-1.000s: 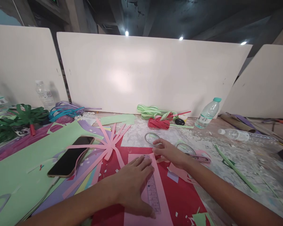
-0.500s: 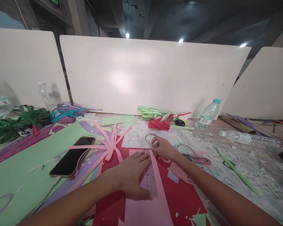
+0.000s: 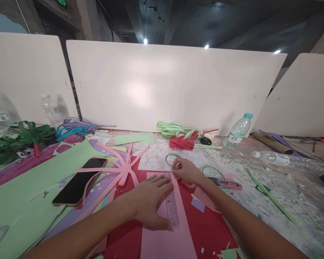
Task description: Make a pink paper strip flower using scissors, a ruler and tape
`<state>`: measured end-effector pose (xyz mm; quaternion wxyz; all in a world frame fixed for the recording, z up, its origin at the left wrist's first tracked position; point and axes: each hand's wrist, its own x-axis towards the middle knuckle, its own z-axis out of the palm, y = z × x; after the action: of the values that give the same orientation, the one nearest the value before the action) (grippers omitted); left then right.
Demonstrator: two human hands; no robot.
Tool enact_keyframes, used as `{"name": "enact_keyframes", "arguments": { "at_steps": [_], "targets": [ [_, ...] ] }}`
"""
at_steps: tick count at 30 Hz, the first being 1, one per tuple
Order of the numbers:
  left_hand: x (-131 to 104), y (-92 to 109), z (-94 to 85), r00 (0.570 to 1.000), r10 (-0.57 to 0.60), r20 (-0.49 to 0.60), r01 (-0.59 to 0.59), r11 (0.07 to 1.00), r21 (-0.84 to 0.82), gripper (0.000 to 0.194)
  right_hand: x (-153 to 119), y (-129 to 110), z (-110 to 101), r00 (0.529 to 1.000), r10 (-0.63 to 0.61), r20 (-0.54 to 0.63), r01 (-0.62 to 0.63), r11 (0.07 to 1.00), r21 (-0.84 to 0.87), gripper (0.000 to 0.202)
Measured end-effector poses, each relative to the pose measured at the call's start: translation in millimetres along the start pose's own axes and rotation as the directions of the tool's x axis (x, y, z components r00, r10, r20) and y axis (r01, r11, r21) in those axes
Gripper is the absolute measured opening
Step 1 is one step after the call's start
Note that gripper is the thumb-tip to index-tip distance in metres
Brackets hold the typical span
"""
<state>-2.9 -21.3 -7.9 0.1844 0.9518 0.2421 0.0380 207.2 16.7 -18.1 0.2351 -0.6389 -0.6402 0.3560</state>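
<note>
A pink sheet of paper (image 3: 166,246) lies on a larger red sheet (image 3: 205,226) in front of me. On the pink sheet rests a clear ruler (image 3: 172,212), lying lengthwise. My left hand (image 3: 151,198) is flat over the ruler and paper, fingers stretched out and thumb near the ruler's near end. At the top right corner of the pink sheet, by the ruler's far end, my right hand (image 3: 185,169) has its thumb and fingers pinched together. What sits between those fingertips is hidden. Just beyond them is a tape-like ring (image 3: 167,158).
A pink paper-strip flower (image 3: 126,169) and a phone (image 3: 79,183) lie at left on green paper (image 3: 13,198). Pink-handled scissors (image 3: 226,183) are right of my right hand. A water bottle (image 3: 237,131), ribbon bundles (image 3: 181,142) and paper scraps surround the work.
The view has shifted very slightly. My right hand's fingers have moved a little at the paper's top corner; my left hand stays flat on the ruler.
</note>
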Motion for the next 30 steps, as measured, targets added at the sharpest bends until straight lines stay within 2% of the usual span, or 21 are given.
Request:
{"name": "enact_keyframes", "arguments": {
  "at_steps": [5,19,30],
  "targets": [
    [0.1,-1.9,3.2,0.999,-0.045,-0.008,0.045,0.999,-0.02,0.098,-0.5,-1.7,-0.5,1.0,-0.006,0.006,0.006,1.0,0.003,0.019],
    [1.1,-1.2,3.9,0.999,-0.046,0.007,0.046,0.999,-0.023,0.102,0.2,0.0,0.7,1.0,-0.022,0.001,0.022,1.0,-0.022,0.017],
    [1.4,-0.4,2.1,0.999,-0.037,-0.001,0.036,0.999,-0.01,0.101,2.5,1.4,6.1,0.992,-0.094,-0.079,0.084,0.989,-0.122,0.015]
  ]
}}
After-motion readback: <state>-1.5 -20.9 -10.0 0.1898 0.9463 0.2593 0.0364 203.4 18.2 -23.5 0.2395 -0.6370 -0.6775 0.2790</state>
